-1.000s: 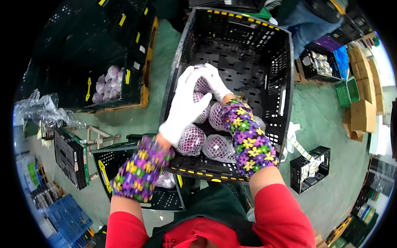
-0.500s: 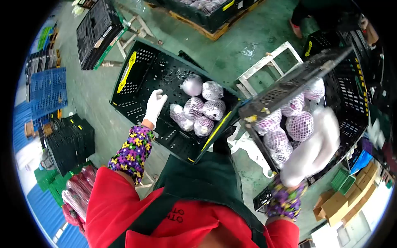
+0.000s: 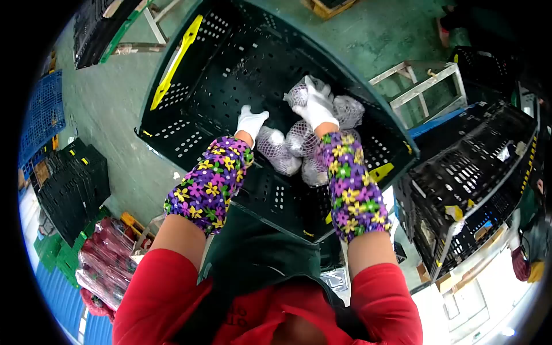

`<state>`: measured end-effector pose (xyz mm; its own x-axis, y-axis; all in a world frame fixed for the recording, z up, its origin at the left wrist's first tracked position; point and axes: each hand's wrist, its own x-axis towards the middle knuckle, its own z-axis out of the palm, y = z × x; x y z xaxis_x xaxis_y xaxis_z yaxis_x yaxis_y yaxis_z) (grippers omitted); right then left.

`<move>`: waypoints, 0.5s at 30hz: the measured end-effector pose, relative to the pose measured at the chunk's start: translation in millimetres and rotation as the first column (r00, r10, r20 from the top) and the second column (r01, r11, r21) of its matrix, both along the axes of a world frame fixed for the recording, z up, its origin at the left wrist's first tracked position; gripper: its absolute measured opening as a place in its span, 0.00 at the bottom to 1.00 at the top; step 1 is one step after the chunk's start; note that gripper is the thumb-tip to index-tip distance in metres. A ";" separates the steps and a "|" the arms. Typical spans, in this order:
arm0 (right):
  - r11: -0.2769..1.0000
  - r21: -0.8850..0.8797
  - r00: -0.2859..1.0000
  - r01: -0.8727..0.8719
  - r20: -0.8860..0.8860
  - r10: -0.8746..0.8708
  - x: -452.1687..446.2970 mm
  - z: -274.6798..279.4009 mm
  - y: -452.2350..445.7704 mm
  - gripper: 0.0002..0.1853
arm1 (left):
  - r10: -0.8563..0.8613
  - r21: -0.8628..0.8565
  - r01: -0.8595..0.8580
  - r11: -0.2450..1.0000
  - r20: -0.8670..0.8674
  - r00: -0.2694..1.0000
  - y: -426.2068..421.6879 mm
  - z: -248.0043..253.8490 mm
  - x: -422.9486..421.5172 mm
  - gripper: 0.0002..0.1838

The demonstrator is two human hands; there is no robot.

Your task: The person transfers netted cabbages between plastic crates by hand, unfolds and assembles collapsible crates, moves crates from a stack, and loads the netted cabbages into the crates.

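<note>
A dark green crate [image 3: 230,75] with yellow handles lies open in front of me. Several netted purple-white round items [image 3: 276,150] are grouped in its right half. My left hand [image 3: 251,121], in a white glove, is inside the crate just left of them, fingers apart and holding nothing. My right hand [image 3: 317,106], also gloved, rests over the upper netted item [image 3: 299,95], its fingers spread against it. Flowered sleeves cover both forearms, and the right one hides part of the lower items.
A black crate [image 3: 477,167] stands at the right, beside a pale metal frame [image 3: 425,92]. Folded dark crates [image 3: 75,184] are stacked at the left, near red plastic-wrapped goods [image 3: 106,256]. A blue pallet [image 3: 43,118] lies far left.
The green crate now appears larger and nearer the view's centre. My right hand has moved left from the black crate onto the items in the green crate. My left hand remains inside it.
</note>
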<state>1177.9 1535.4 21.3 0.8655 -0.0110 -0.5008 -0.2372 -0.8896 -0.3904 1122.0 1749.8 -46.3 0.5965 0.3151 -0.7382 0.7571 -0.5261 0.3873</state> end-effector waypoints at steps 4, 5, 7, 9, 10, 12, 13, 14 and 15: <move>0.999 0.051 0.991 -0.009 -0.135 0.016 37.3 1.1 21.2 0.46 | 0.317 0.068 -0.313 0.947 -0.328 0.890 -57.0 21.7 -55.7 0.57; 0.998 0.060 0.991 0.010 -0.136 -0.002 41.8 2.7 24.4 0.44 | 0.320 0.192 -0.265 0.945 -0.377 0.869 -71.6 40.4 -58.1 0.63; 0.997 0.072 0.984 0.040 -0.177 -0.026 51.7 -7.7 14.6 0.44 | 0.400 0.114 -0.383 0.917 -0.273 0.875 -69.6 27.2 -68.1 0.63; 0.934 0.283 0.966 0.219 -0.198 -0.167 46.5 -35.5 -6.3 0.43 | 0.482 0.030 -0.485 0.874 -0.177 0.858 -61.5 -15.7 -98.1 0.63; 0.715 0.600 0.934 0.358 -0.224 -0.280 34.9 -64.8 -20.3 0.40 | 0.567 -0.326 -0.529 0.784 0.026 0.824 -53.5 -56.9 -116.0 0.63; 0.232 0.716 0.724 0.659 -0.520 -0.453 11.8 -25.9 -20.8 0.34 | 0.413 -0.292 -0.329 0.898 0.305 0.858 -51.2 -31.8 -89.2 0.57; 0.005 0.699 0.627 0.715 -0.638 -0.448 -0.2 -14.3 -23.5 0.32 | 0.324 -0.242 -0.237 0.941 0.436 0.840 -50.1 -17.6 -74.6 0.54; -0.220 0.642 0.565 0.734 -0.758 -0.327 -11.5 -6.1 -20.9 0.30 | 0.156 -0.056 -0.147 0.988 0.471 0.868 -43.2 11.0 -52.2 0.48; -0.432 0.536 0.509 0.725 -0.840 -0.187 -25.1 3.4 -17.4 0.29 | -0.026 0.128 -0.040 0.991 0.475 0.879 -30.2 30.4 -35.1 0.43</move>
